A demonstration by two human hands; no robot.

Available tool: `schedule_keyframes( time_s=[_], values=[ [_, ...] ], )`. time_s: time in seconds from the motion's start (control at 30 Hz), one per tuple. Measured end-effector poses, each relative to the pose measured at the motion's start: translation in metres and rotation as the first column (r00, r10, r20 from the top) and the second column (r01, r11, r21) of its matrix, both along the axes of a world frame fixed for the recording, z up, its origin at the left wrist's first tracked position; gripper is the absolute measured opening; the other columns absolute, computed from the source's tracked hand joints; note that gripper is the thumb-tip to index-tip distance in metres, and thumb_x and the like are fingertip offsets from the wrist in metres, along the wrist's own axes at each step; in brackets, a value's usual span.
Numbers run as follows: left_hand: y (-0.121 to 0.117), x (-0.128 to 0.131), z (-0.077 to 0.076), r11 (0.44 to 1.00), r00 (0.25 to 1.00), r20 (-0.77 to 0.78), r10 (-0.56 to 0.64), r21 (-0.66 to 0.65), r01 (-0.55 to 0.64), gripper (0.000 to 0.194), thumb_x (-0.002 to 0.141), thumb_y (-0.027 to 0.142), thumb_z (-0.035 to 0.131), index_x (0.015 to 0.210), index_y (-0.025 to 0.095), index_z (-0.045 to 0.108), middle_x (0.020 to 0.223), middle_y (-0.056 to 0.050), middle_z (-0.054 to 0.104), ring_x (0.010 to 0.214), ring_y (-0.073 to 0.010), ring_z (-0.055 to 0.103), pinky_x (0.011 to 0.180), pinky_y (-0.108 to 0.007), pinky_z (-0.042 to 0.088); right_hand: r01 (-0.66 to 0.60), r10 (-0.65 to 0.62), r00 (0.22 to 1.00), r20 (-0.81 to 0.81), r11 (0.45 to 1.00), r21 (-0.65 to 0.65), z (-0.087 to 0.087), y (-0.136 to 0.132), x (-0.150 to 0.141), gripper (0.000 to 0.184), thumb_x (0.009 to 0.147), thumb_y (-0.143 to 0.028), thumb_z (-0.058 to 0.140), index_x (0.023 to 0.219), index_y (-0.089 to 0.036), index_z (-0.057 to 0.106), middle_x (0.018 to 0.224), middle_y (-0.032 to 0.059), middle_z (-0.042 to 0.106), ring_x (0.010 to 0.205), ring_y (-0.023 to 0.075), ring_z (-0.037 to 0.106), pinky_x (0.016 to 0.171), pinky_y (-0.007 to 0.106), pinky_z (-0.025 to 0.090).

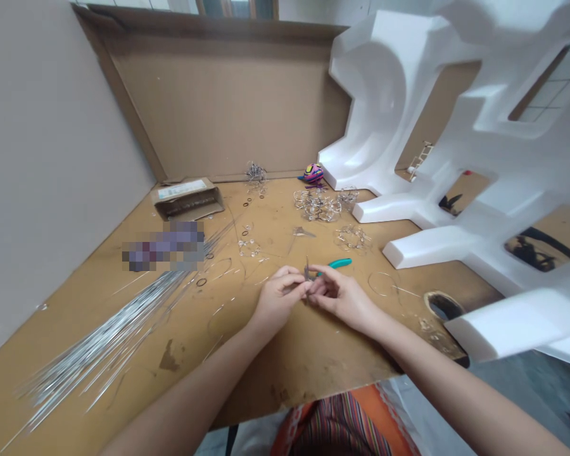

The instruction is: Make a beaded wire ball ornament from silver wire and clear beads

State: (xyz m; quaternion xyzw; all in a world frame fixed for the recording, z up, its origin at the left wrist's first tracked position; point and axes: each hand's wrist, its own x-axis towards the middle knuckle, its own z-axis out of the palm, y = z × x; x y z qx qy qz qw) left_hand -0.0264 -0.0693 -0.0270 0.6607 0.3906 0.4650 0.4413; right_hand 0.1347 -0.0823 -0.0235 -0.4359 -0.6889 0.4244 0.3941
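Observation:
My left hand [279, 296] and my right hand [338, 292] meet over the middle of the brown table [289, 354]. The right hand grips teal-handled pliers [335, 264], whose jaws point up between the two hands. The left hand's fingers are pinched on a small piece of wire [306, 273] at the pliers' jaws. The wire piece is too thin to make out in detail.
A bundle of long straight wires [109, 335] lies at the left. Bent wire rings [319, 206] and loops [353, 237] lie beyond the hands, with a small cardboard box [187, 198], a colourful ball [313, 172] and large white foam blocks [456, 158] at the right.

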Motion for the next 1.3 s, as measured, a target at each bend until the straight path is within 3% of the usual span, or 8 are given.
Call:
schedule_keyframes(
  time_s=[0.47, 0.6, 0.77, 0.9, 1.0, 1.07, 1.17, 1.3],
  values=[
    [-0.003, 0.000, 0.002, 0.996, 0.987, -0.158, 0.010, 0.093, 0.005, 0.008, 0.073, 0.023, 0.058, 0.073, 0.017, 0.064, 0.069, 0.000, 0.055, 0.066, -0.0117, 0.051, 0.060, -0.022, 0.041, 0.079, -0.121, 0.971, 0.207, 0.977, 0.200, 0.004, -0.003, -0.007, 0.034, 0.073, -0.017, 0.051, 0.108, -0.017, 0.054, 0.074, 0.0008, 0.061, 0.059, 0.0104, 0.054, 0.059, 0.023, 0.044],
    [-0.003, 0.001, 0.006, 1.000, 0.987, -0.157, -0.025, -0.003, 0.025, 0.010, 0.071, 0.024, 0.061, 0.077, 0.017, 0.063, 0.062, 0.003, 0.051, 0.056, -0.0090, 0.045, 0.053, -0.020, 0.039, 0.059, -0.119, 0.949, 0.293, 0.976, 0.208, 0.006, -0.004, -0.008, 0.027, 0.072, -0.014, 0.050, 0.096, -0.017, 0.060, 0.075, 0.0011, 0.063, 0.062, 0.0109, 0.054, 0.059, 0.022, 0.042],
    [-0.001, 0.000, 0.006, 0.997, 0.997, -0.058, -0.053, -0.058, 0.050, 0.011, 0.070, 0.028, 0.061, 0.071, 0.016, 0.063, 0.067, 0.001, 0.057, 0.058, -0.0097, 0.051, 0.055, -0.021, 0.042, 0.075, -0.130, 0.954, 0.271, 0.976, 0.206, 0.003, -0.005, -0.010, 0.029, 0.076, -0.020, 0.052, 0.104, -0.016, 0.058, 0.074, 0.0017, 0.062, 0.059, 0.0107, 0.053, 0.056, 0.022, 0.042],
    [0.001, -0.001, 0.005, 0.986, 0.998, 0.019, -0.064, -0.153, 0.066, 0.016, 0.067, 0.031, 0.065, 0.067, 0.016, 0.062, 0.059, 0.003, 0.054, 0.049, -0.0076, 0.049, 0.051, -0.021, 0.041, 0.054, -0.129, 0.943, 0.308, 0.969, 0.240, 0.001, -0.003, -0.010, 0.013, 0.075, -0.016, 0.053, 0.081, -0.017, 0.064, 0.069, 0.0020, 0.061, 0.062, 0.0116, 0.053, 0.059, 0.022, 0.042],
    [0.001, -0.003, 0.009, 0.974, 0.996, 0.073, -0.044, -0.217, 0.059, 0.018, 0.065, 0.032, 0.068, 0.065, 0.015, 0.062, 0.054, 0.003, 0.055, 0.050, -0.0082, 0.051, 0.054, -0.021, 0.043, 0.032, -0.102, 0.951, 0.292, 0.971, 0.236, 0.004, -0.002, -0.009, 0.015, 0.078, -0.016, 0.052, 0.072, -0.018, 0.066, 0.070, 0.0027, 0.062, 0.067, 0.0126, 0.055, 0.065, 0.023, 0.042],
    [0.001, -0.005, 0.014, 0.958, 0.993, 0.116, -0.033, -0.281, 0.065, 0.020, 0.066, 0.034, 0.068, 0.063, 0.015, 0.061, 0.052, 0.003, 0.056, 0.050, -0.0083, 0.052, 0.055, -0.021, 0.043, 0.007, -0.056, 0.962, 0.266, 0.983, 0.182, 0.008, -0.003, -0.008, 0.019, 0.081, -0.022, 0.050, 0.073, -0.019, 0.067, 0.068, 0.0022, 0.062, 0.066, 0.0123, 0.055, 0.065, 0.023, 0.042],
    [0.001, -0.008, 0.019, 0.915, 0.979, 0.204, -0.012, -0.392, 0.093, 0.023, 0.067, 0.035, 0.068, 0.062, 0.015, 0.060, 0.053, 0.003, 0.058, 0.049, -0.0075, 0.052, 0.055, -0.021, 0.043, -0.023, 0.029, 0.983, 0.183, 0.999, -0.036, 0.014, -0.006, -0.007, 0.026, 0.083, -0.035, 0.050, 0.076, -0.017, 0.067, 0.055, -0.0008, 0.055, 0.048, 0.0094, 0.048, 0.050, 0.021, 0.038],
    [0.003, -0.010, 0.018, 0.867, 0.956, 0.293, -0.018, -0.471, 0.161, 0.021, 0.068, 0.033, 0.068, 0.066, 0.014, 0.061, 0.053, 0.003, 0.057, 0.048, -0.0061, 0.050, 0.052, -0.019, 0.039, -0.135, 0.148, 0.989, 0.029, 0.957, -0.255, 0.021, -0.007, -0.004, 0.035, 0.083, -0.042, 0.048, 0.077, -0.013, 0.068, 0.040, -0.0061, 0.041, 0.035, 0.0057, 0.033, 0.040, 0.020, 0.026]
  ],
)
